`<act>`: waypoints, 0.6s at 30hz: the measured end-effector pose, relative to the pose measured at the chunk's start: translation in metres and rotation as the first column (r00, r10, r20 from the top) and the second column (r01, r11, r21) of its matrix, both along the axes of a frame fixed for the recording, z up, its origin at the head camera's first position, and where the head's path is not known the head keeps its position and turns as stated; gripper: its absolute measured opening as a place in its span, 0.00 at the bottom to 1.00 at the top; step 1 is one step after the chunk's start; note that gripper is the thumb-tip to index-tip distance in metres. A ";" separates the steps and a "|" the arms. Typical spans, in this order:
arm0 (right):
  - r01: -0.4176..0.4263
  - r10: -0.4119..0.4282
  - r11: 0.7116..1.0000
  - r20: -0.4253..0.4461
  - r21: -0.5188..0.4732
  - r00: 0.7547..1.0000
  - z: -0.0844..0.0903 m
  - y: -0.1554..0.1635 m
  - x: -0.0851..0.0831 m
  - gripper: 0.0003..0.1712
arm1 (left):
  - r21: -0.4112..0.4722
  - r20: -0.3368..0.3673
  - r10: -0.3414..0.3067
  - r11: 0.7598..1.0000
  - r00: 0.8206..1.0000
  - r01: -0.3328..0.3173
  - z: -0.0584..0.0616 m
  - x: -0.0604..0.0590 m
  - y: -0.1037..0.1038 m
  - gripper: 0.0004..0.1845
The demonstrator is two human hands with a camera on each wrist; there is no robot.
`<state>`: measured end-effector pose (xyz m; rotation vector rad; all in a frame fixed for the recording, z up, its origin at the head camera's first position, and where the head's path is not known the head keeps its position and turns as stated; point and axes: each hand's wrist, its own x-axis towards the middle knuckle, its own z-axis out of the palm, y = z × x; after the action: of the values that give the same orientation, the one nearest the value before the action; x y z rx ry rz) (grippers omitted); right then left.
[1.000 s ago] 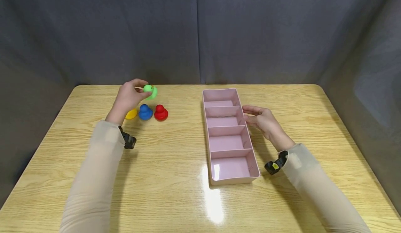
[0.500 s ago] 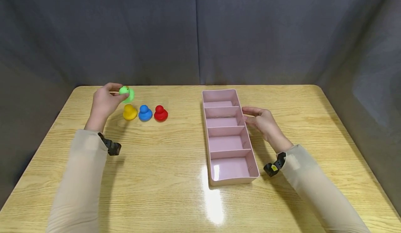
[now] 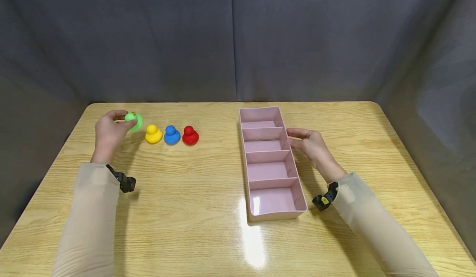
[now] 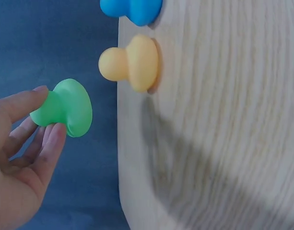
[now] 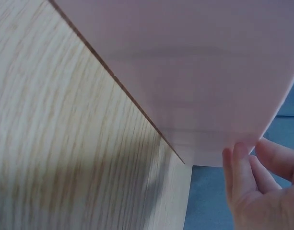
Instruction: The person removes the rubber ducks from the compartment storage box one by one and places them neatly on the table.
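In the head view, my left hand [image 3: 109,132] pinches a green rubber duck [image 3: 136,122] above the table's far left. The left wrist view shows thumb and fingertips around the green duck's head, its round body free. Just right of it, a yellow duck [image 3: 153,134], a blue duck [image 3: 172,135] and a red duck [image 3: 190,136] stand in a row. My right hand [image 3: 314,146] touches the right outer side of a long pink divided box [image 3: 278,216]. In the right wrist view its fairly straight fingers [image 5: 241,167] rest against the box wall near the rim.
The box has several compartments in a line, and nothing shows inside them. Everything stands on a wooden table [image 3: 201,235] with rounded far corners. Dark grey fabric panels [image 3: 156,41] rise behind the table and along both sides.
My left hand has carried the green duck leftward and lower, past the blue and yellow ducks, uncovering the yellow one. The right hand and the box have stayed in place.
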<state>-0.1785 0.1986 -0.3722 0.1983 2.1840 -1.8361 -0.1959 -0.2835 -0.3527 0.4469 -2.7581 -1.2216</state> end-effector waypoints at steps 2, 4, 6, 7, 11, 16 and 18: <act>0.000 0.000 1.000 0.001 0.001 1.000 0.000 0.001 0.000 0.27 | 0.007 0.010 0.018 1.000 1.000 -0.018 -0.002 -0.001 -0.001 0.29; 0.000 0.000 1.000 0.004 0.003 1.000 0.000 0.001 0.000 0.27 | 0.005 0.019 0.034 0.999 0.999 -0.034 -0.004 -0.001 -0.002 0.28; 0.002 -0.002 1.000 0.007 0.004 1.000 0.000 0.000 0.000 0.27 | 0.008 0.026 0.046 0.999 0.999 -0.047 -0.007 0.000 -0.003 0.28; 0.003 -0.003 1.000 0.004 0.005 1.000 0.000 0.000 0.000 0.27 | 0.009 0.030 0.052 0.999 0.998 -0.053 -0.009 0.000 -0.004 0.28; 0.012 -0.012 1.000 -0.002 0.003 1.000 0.001 0.000 0.001 0.27 | 0.027 0.049 0.069 0.997 0.996 -0.071 -0.016 -0.001 -0.005 0.27; 0.015 -0.015 1.000 0.004 0.001 1.000 0.001 0.000 0.001 0.27 | 0.033 0.052 0.090 0.995 0.995 -0.092 -0.026 0.000 -0.009 0.27; 0.014 -0.014 1.000 0.006 0.006 1.000 0.001 -0.001 0.001 0.27 | 0.035 0.047 0.102 0.994 0.994 -0.103 -0.030 0.000 -0.010 0.27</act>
<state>-0.1776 0.1980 -0.3713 0.2202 2.1892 -1.8347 -0.1955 -0.2938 -0.3829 0.6187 -2.7148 -1.2555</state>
